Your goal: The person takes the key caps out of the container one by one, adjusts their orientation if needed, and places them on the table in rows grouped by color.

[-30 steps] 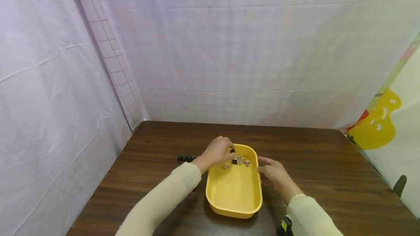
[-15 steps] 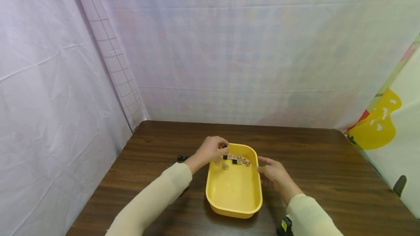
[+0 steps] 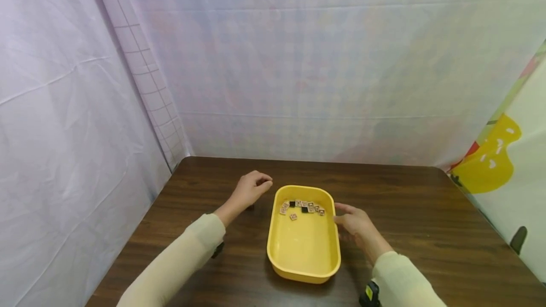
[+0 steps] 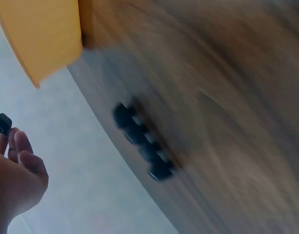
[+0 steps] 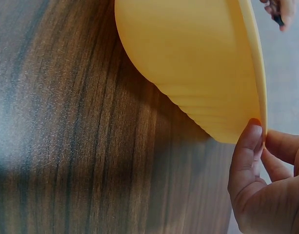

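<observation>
In the head view, my left hand [image 3: 246, 190] is above the table, left of a yellow plastic tray [image 3: 304, 250]. Its thumb and fingers pinch a small black block [image 4: 3, 124], seen in the left wrist view. Below lies a row of several similar black blocks [image 4: 142, 142], mostly hidden by the hand in the head view. My right hand [image 3: 360, 230] grips the tray's right rim, thumb and fingers [image 5: 247, 151] on either side of the wall. Inside the tray's far end lie several small pale tiles with dark markings [image 3: 293, 217] and a few black ones [image 3: 304, 210].
The dark wood-grain table [image 3: 409, 212] carries the tray near its middle. A pale curtain [image 3: 298, 84] hangs behind the table's far edge, and a white sheet [image 3: 64, 131] hangs at the left.
My left hand has lifted out of the tray with a black block and moved left over the table. The right hand stays at the tray's rim.
</observation>
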`<state>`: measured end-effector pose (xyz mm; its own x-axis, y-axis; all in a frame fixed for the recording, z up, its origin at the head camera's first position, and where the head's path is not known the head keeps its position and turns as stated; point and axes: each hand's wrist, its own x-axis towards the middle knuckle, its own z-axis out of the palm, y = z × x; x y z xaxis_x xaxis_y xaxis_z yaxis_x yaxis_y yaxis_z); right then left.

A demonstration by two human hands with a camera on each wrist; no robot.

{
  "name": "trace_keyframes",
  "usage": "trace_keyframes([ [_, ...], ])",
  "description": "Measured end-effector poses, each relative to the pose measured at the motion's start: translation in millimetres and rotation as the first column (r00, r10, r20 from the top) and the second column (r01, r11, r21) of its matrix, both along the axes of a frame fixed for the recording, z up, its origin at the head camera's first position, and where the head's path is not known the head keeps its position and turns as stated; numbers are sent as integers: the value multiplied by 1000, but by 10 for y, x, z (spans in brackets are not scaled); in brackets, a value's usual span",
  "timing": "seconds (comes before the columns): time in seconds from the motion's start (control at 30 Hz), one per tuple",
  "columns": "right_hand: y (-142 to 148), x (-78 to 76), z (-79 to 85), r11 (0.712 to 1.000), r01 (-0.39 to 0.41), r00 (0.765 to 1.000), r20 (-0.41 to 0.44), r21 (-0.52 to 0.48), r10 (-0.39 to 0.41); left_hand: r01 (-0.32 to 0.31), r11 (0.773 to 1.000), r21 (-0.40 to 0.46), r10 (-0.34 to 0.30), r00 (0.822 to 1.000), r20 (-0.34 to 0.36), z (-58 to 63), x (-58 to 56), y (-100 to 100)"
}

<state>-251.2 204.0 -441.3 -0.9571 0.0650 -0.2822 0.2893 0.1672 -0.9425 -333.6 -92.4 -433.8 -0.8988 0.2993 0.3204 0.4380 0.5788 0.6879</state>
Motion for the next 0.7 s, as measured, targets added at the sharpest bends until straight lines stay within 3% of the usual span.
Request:
trace_keyframes([
  [0.23,1,-1,-7,1000,-2,1000,3,0,2,-98,993,70,92,992,84,-42,5,-381],
  [0.7,0,-9,-8,1000,2,1000,7,-7,-2,-231,973,12,226,963,147,-215,-26,-965],
])
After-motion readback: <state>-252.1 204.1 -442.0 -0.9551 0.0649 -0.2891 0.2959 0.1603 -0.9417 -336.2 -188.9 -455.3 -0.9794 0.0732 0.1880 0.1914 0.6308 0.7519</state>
